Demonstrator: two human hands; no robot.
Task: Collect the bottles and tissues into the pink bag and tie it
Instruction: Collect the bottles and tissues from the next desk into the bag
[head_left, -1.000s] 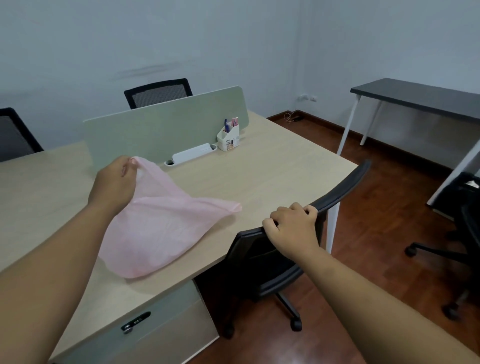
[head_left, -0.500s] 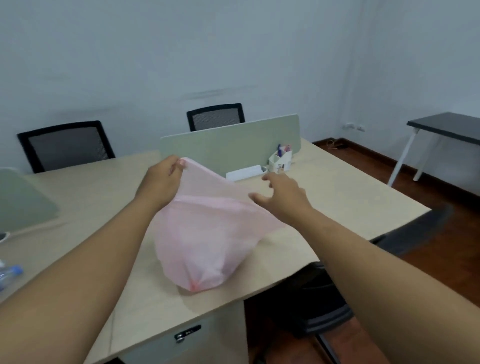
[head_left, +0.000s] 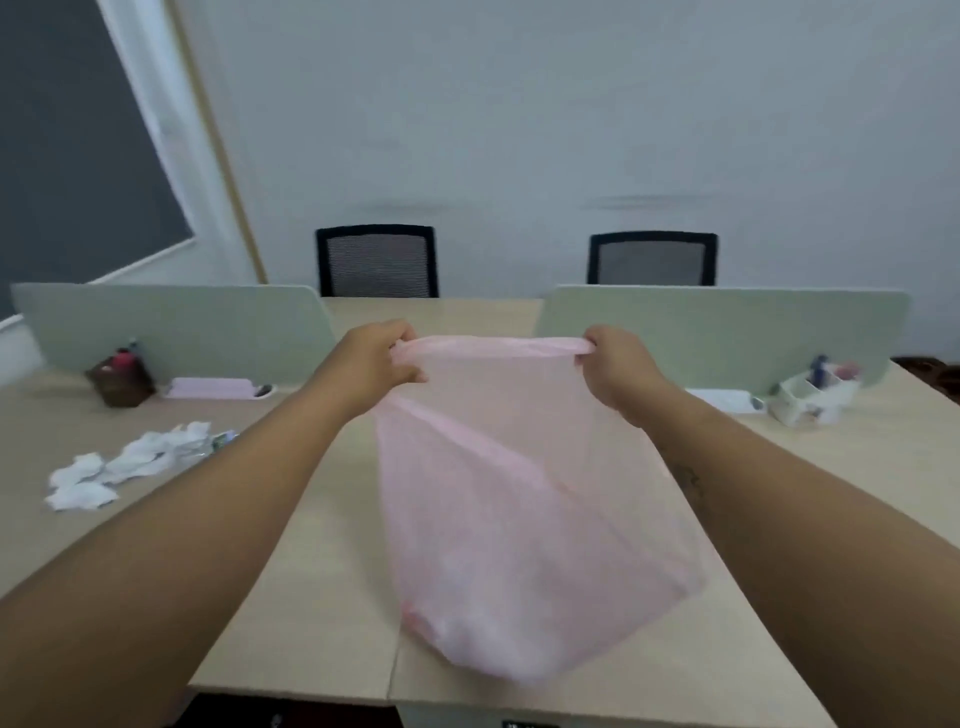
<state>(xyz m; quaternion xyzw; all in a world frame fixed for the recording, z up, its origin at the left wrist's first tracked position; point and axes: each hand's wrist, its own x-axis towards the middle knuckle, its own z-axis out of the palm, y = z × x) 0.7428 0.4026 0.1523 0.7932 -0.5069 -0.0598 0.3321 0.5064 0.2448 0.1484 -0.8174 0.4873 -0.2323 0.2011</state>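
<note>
Since half a second ago: the right hand (head_left: 618, 369) is no longer reaching with spread fingers; it is now grasping the rim of the pink bag (head_left: 519, 519). The view is also facing squarely across the table (head_left: 311, 597), where before it was angled toward the right end.

The left hand (head_left: 374, 358) is clenching the rim on its left side, its grip closed round bunched plastic. The right hand's grip is doing the same on the right side. The rim is stretching taut between the two hands, raised above the table. The body of the bag is hanging down toward the viewer, its bottom resting on the table near the front edge.

Crumpled white tissues (head_left: 119, 462) are lying in a loose heap on the table, well left of the bag. What looks like a bottle (head_left: 224, 440) is showing just right of the heap, mostly hidden by the left forearm.

Two grey-green dividers are standing across the far side: left divider (head_left: 171, 322), right divider (head_left: 727, 332). Both hands are hovering in front of the gap between them.
</note>
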